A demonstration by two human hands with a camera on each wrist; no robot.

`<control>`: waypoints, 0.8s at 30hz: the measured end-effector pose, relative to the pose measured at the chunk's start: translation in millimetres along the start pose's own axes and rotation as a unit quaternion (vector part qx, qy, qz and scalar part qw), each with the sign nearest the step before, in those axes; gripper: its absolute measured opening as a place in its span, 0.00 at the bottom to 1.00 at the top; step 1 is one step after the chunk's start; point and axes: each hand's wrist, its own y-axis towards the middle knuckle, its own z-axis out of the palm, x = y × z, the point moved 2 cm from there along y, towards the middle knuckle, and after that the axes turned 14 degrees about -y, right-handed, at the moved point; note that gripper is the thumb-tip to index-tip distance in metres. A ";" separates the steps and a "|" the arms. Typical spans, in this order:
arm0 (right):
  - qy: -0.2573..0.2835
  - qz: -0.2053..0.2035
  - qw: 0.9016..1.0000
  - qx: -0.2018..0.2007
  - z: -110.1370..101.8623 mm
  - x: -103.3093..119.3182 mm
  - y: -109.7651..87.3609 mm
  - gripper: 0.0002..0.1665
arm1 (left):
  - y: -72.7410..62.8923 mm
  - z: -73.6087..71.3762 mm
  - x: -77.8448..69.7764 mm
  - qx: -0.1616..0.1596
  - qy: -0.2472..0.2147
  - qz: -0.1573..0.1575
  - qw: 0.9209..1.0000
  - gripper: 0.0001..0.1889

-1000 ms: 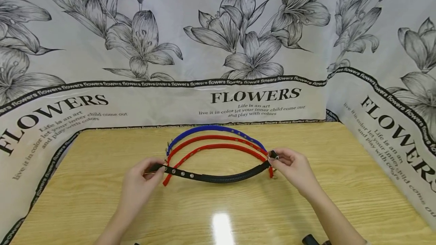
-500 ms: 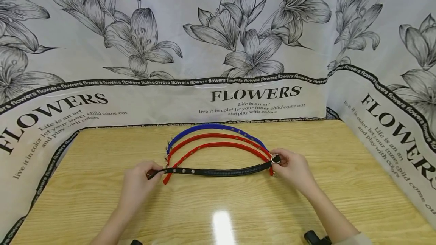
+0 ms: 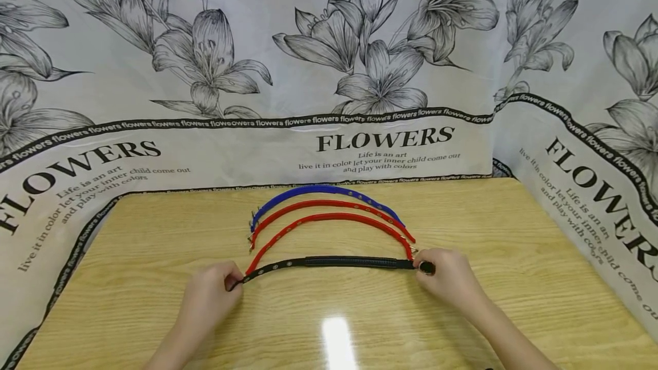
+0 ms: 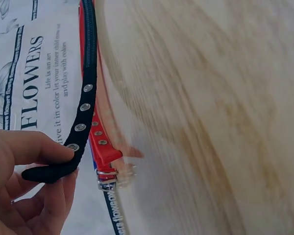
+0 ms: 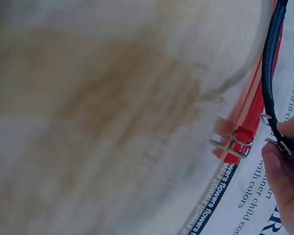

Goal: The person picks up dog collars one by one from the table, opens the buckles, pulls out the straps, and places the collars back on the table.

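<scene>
A black pet collar (image 3: 349, 262) stretches between the two hands in the head view, bowing slightly upward in the middle. My left hand (image 3: 213, 290) pinches its end with the metal eyelets; the left wrist view shows thumb and finger on the strap (image 4: 83, 117) beside the last eyelet. At the other end my right hand (image 3: 449, 276) pinches the collar by its metal buckle (image 5: 284, 147). Just behind it, a red collar (image 3: 336, 217) lies in an arch on the table. Farther back are a second red collar (image 3: 319, 203) and a blue collar (image 3: 308, 191), also arched.
The wooden table (image 3: 128, 233) carries a bright light reflection near its front. A white cloth with lily drawings and the word FLOWERS (image 3: 385, 139) hangs behind and along both sides.
Both hands have moved down and nearer the front of the table with the black collar. Its sagging middle now bows upward. The red and blue collars stay where they were.
</scene>
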 end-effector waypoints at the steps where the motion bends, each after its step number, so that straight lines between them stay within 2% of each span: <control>1: -0.001 -0.001 1.000 0.000 0.4 0.5 -2.0 0.09 | -0.6 0.8 0.5 0.003 -0.003 -0.003 1.000 0.10; 6: 0.006 -0.005 1.000 0.003 2.1 3.6 -10.4 0.06 | -3.7 4.3 4.1 0.023 -0.025 -0.044 0.998 0.10; 11: 0.030 -0.006 0.998 0.062 4.3 7.9 -13.3 0.10 | -5.4 9.3 7.0 0.052 -0.045 -0.068 0.995 0.10; 14: 0.038 0.021 0.995 0.094 4.9 11.3 -11.8 0.11 | -4.5 13.7 7.3 0.060 -0.046 -0.061 0.995 0.09; 18: 0.035 0.064 0.991 0.114 5.5 15.9 -7.0 0.11 | -0.4 20.5 5.1 0.055 -0.044 -0.045 0.997 0.08; 20: 0.029 0.070 0.991 0.113 6.3 18.1 -3.8 0.10 | 3.1 24.7 2.6 0.052 -0.044 -0.035 0.997 0.08; 24: 0.012 0.057 0.994 0.089 9.1 22.8 3.9 0.09 | 12.2 34.5 -4.6 0.049 -0.033 -0.006 0.998 0.08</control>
